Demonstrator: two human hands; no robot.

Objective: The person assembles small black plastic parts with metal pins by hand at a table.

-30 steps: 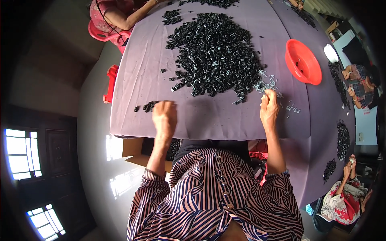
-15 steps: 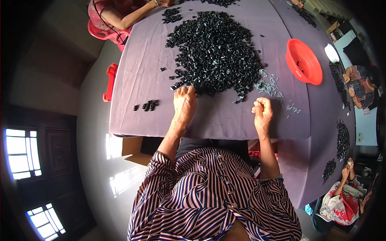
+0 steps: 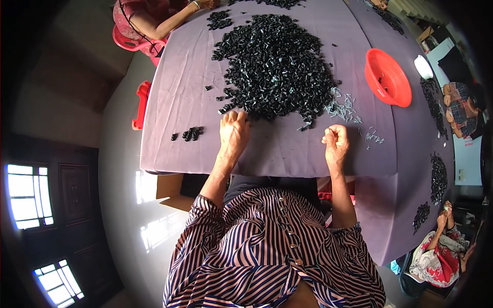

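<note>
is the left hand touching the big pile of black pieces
Touching: in the head view the left hand has its fingertips in the near edge of the black pile.

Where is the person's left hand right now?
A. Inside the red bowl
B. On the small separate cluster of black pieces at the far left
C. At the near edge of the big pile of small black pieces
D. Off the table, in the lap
C: the left hand lies flat on the purple table with its fingers at the near edge of the big black pile.
</note>
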